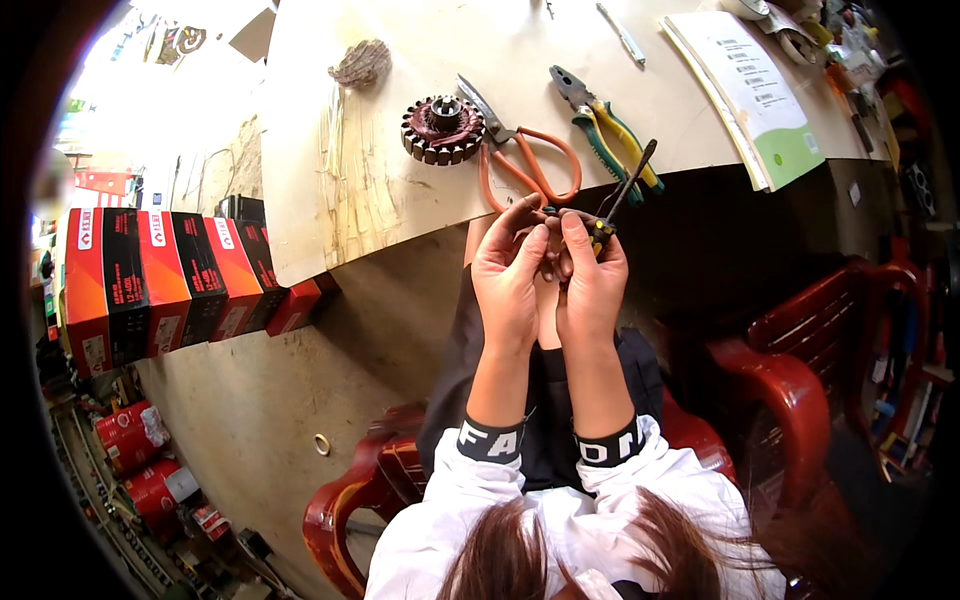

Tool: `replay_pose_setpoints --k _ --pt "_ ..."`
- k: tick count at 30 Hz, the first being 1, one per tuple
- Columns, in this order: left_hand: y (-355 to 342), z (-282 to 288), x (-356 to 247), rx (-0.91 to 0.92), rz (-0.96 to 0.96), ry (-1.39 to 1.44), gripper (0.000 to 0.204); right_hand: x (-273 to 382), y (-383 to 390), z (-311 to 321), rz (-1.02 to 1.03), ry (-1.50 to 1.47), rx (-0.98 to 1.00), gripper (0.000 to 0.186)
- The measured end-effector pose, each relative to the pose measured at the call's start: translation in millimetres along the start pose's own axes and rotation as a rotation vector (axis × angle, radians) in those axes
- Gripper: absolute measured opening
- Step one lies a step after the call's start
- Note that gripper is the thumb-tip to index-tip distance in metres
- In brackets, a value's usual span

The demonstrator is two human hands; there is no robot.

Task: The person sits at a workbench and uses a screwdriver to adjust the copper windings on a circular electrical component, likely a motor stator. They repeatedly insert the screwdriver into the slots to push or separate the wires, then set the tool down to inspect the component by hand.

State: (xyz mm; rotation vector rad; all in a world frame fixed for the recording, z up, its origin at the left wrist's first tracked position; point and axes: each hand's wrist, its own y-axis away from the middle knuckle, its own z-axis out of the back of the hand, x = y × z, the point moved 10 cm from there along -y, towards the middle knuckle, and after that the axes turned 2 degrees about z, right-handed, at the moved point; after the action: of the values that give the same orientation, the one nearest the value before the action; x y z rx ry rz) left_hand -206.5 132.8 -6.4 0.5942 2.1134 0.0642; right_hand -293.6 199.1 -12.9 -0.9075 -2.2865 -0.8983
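My two hands meet just off the table's near edge, fingertips close together. My left hand (508,275) is closed in a pinch; a small dark piece shows at the fingertips, too small to name. In the curled fingers of my right hand (594,280) is a tool with a yellow-and-black grip (601,236). Its dark, thin shaft points up and right, over the table edge. Beyond my hands lie orange-handled scissors (527,168) and green-and-yellow pliers (610,130). Left of the scissors rests a round, toothed stator (441,130) with dark red windings.
The pale table (370,200) also holds a frayed bundle (361,64), a pen (622,35) and a booklet (740,95). Red-and-black boxes (125,290) stand at left. A dark red chair (790,390) is at right; red cans (135,437) sit lower left.
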Motion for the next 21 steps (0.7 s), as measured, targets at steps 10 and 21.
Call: replay_pose_setpoints --k 10,21 --pt "-7.3 10.4 8.4 0.04 0.072 0.111 0.022 -12.5 1.6 -4.8 -0.087 -0.044 0.091 0.006" --pt "-4.7 2.0 1.3 0.078 0.069 0.191 0.019 -7.6 4.7 -9.3 -0.03 0.025 0.114 0.006"
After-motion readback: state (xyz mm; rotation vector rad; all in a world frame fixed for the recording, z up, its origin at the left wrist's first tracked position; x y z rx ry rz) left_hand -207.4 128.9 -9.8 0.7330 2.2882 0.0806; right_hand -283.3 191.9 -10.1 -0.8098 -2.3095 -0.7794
